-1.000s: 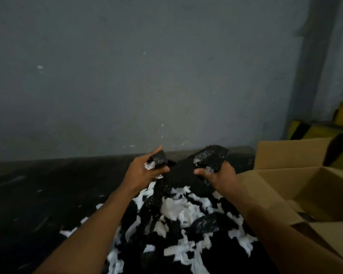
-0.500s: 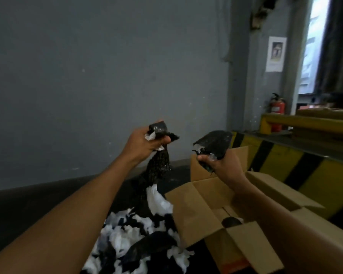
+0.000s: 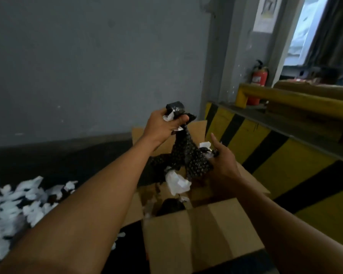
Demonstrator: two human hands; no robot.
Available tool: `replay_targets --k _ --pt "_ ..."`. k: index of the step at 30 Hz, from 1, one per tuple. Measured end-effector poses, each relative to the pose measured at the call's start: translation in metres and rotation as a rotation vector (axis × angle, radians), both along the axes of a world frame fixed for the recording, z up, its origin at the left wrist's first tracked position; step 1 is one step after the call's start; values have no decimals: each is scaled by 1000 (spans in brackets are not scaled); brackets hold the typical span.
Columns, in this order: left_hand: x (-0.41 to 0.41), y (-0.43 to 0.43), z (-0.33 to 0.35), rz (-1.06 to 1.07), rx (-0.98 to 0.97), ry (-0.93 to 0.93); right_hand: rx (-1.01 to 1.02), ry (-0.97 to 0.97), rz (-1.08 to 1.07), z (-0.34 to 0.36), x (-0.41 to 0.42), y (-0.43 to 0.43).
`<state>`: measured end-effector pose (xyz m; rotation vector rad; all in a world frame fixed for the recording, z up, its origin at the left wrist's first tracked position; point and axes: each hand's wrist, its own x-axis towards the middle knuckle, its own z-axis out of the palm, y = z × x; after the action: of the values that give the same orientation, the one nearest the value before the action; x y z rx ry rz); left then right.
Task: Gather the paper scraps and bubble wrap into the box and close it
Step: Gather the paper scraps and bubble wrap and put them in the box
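Grey wall (image 3: pixel 87 66); box (image 3: pixel 202 230) at right. My left hand (image 3: pixel 160 127) clutches bubble wrap (image 3: pixel 188 157) high to hang over the opening; my right hand (image 3: pixel 225 165) touches its tail, grip indiscernible.

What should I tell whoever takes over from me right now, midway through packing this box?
Left hand grips the bubble wrap, raised over the open box.
Right hand holds the wrap's lower end, thumb out.
White scraps hang from the wrap; a few lie inside the box.
Done: one load is above the box.
Left: drop it in, gather the scrap pile at left, then close the box.
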<state>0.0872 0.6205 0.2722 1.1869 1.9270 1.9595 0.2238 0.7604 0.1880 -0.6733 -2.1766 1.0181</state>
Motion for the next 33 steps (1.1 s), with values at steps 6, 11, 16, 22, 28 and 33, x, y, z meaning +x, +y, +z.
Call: replay_targets --k 6,11,16,22,28,33 --pt "-8 13 -128 34 -692 62 58 -376 50 -82 -4 28" --pt "-9 15 -170 -89 -1079 84 24 -748 28 -103 -22 38" --pt "-24 28 -173 -145 -1084 50 75 -713 25 -104 -35 51" --pt "-42 33 -165 -165 -1146 79 119 -552 30 -89 -35 48" --pt "-51 27 -157 48 -1066 296 138 -490 -33 -77 -42 48" --pt "-54 -8 -142 226 -937 362 64 -464 21 -65 -64 25"
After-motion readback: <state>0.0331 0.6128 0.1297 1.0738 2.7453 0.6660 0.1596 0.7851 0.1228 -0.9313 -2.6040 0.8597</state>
